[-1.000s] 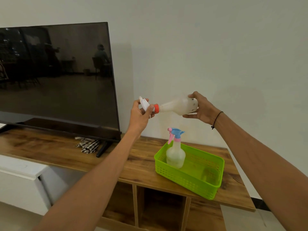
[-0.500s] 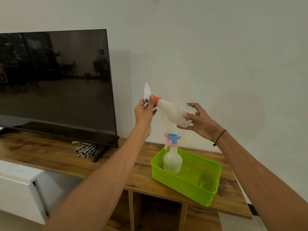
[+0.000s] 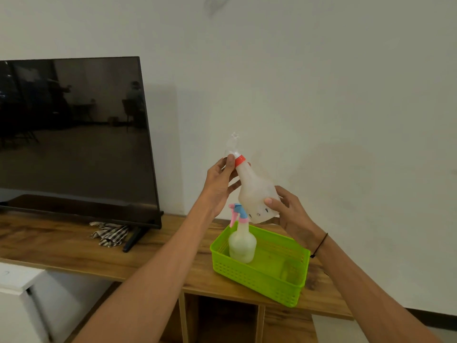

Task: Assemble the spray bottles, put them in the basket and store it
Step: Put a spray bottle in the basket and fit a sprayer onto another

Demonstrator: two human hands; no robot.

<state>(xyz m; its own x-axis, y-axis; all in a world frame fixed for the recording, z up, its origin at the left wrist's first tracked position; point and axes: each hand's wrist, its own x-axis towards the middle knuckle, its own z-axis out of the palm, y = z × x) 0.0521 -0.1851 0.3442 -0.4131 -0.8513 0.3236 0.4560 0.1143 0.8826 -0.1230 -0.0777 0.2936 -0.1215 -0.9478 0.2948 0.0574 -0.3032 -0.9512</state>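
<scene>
A translucent white spray bottle [image 3: 254, 191] with an orange collar and a clear trigger head [image 3: 232, 144] is held in the air above the green basket [image 3: 259, 276], tilted nearly upright. My left hand [image 3: 220, 184] grips the neck just under the trigger head. My right hand [image 3: 289, 214] holds the bottle's base. A second spray bottle [image 3: 242, 241] with a pink and blue trigger head stands upright in the basket's left end. The basket sits on the wooden TV stand [image 3: 74, 246] near its right end.
A large dark TV [image 3: 71, 134] stands on the left of the stand, with a striped cloth [image 3: 111, 233] by its foot. Open shelves [image 3: 222, 318] lie under the stand's top. A white cabinet [image 3: 17, 300] is at lower left. A white wall is behind.
The bottle has swung from lying sideways to nearly upright, its head now on top. Both hands have come lower, closer to the basket.
</scene>
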